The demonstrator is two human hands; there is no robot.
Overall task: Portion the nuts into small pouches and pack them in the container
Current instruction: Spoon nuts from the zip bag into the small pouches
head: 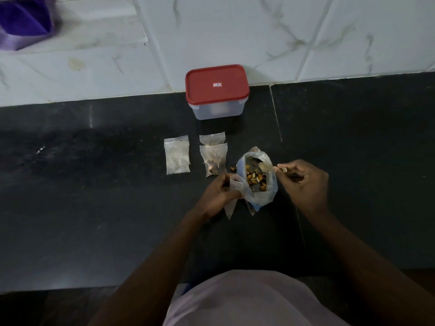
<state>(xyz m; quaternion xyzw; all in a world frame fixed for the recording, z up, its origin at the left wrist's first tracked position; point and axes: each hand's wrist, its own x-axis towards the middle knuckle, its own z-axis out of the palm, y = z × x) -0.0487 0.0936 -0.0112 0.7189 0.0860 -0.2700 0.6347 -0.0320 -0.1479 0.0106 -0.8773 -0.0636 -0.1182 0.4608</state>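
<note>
Her left hand (220, 192) pinches a limp small pouch (234, 184) open by its rim while right-hand fingers (282, 166) grip a spoon (267, 167) over the flimsy, slippery bag of nuts (256, 178).

Left hand (220, 192) fingers curled in a pinch, right hand (303, 182) pinching at thumb and forefinger, both forearms extended forward.

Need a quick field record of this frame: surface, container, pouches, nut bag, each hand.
surface: dark counter against a white tiled wall
container: clear box, red lid on, at the wall
pouches: stack of empty ones left; two filled pouches beside it, overlapping
nut bag: open, mixed nuts inside
left hand: holds a small open pouch beside the bag
right hand: holds a spoon over the bag
</note>
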